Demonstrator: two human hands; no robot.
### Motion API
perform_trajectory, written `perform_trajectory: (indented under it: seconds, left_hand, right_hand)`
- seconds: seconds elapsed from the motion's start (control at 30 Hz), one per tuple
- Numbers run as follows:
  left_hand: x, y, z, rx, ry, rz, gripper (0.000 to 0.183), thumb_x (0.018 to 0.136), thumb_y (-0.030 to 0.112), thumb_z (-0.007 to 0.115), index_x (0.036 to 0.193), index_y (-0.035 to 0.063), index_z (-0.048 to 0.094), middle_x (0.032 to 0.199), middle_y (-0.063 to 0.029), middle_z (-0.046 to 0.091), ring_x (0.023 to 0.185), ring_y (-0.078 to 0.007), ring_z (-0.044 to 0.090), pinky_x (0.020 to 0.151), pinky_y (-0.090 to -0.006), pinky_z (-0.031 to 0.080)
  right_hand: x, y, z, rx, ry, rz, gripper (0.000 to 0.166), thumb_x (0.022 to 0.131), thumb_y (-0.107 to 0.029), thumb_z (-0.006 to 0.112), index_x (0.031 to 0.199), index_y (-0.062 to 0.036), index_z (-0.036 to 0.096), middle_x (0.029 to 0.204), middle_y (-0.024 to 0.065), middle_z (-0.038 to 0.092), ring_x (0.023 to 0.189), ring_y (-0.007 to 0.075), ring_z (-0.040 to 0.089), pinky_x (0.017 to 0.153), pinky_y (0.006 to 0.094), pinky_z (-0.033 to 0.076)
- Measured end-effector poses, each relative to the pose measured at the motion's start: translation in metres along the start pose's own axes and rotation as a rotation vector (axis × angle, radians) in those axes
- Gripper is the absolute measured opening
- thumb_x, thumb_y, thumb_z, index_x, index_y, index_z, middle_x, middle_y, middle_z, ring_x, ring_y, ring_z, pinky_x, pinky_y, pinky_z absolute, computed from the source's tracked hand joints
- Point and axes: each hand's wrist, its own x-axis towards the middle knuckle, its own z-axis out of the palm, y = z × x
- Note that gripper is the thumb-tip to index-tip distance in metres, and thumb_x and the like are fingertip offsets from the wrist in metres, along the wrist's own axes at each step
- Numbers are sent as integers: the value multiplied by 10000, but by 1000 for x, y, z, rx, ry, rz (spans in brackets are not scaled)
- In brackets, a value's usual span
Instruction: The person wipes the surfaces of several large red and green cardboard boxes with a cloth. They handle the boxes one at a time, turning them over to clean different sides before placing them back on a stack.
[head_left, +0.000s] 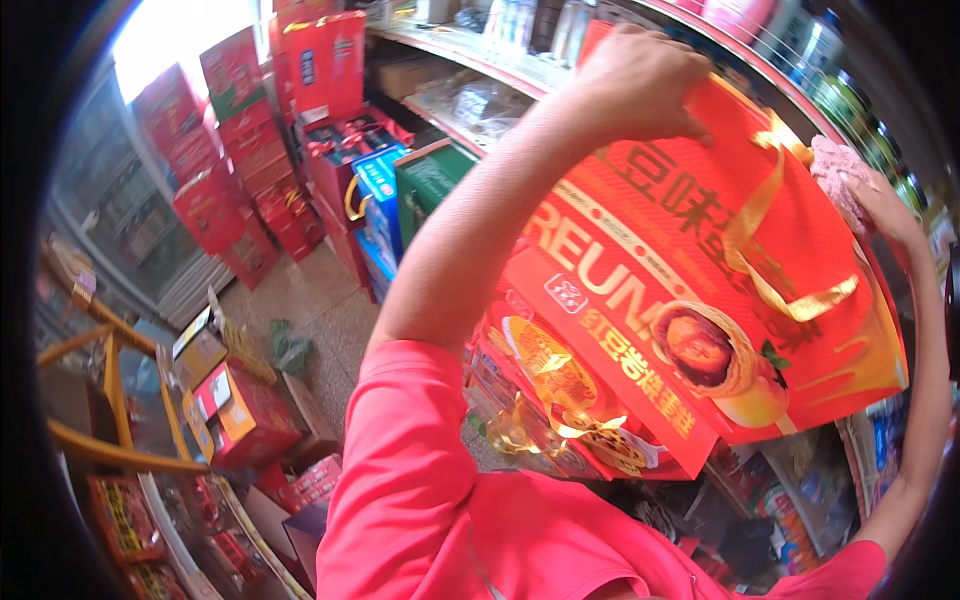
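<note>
A large red gift box (630, 225) fills the space before my chest, tilted. Its front bears large printed writing and a picture of a filled pastry (694, 349). My left hand (649, 82) grips its upper edge, with the fingertips partly out of sight. A gold ribbon handle (750, 277) hangs loose across the front. Bunched in my right hand (881, 199) is a pink cloth (840, 180), up against the box's right side. Below it stands another red gift box (555, 375) with gold ribbon, partly covered by the upper one.
Shelves (517, 67) with bottles run along the back and right. Stacks of red boxes (255, 150) stand on the floor beside a glass-door cabinet (112, 180). Blue (382, 195) and green boxes (435, 180) sit behind my left arm. A wooden frame (112, 375) and open cartons (247, 420) lie at left.
</note>
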Motion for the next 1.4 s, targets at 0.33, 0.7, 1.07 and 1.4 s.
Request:
perform_trajectory:
  seconds: [0.33,0.7,1.07,1.4]
  left_hand:
    - [-3,4,-15,10,-79,-56,525,669,521,796,974,106,692,948,-73,700,978,-270,659,869,-416,469]
    - [-5,10,5,-218,189,-19,543,634,328,860,1104,97,719,1224,-104,616,1226,-304,521,1033,-428,427]
    - [-5,7,3,-121,249,-37,702,618,347,892,1159,48,557,1174,-170,528,1137,-368,497,958,-451,430]
    - [3,16,-11,-48,-43,-87,562,676,341,834,1105,47,620,1033,-113,610,1043,-335,568,886,-438,450]
  right_hand:
    - [186,-77,51,283,-95,-55,456,1012,-282,484,1405,-49,500,1381,55,559,1256,153,522,1061,285,398]
    - [206,-125,65,145,-40,-85,462,962,-353,540,1333,-78,529,1165,31,529,1020,125,495,876,265,389]
    - [109,-103,45,658,-571,-195,442,850,10,526,1288,-50,510,725,-36,475,534,48,367,468,200,299]
    - [-53,-54,21,400,-99,-104,565,815,-70,644,1356,42,524,1173,68,661,972,118,577,851,266,464]
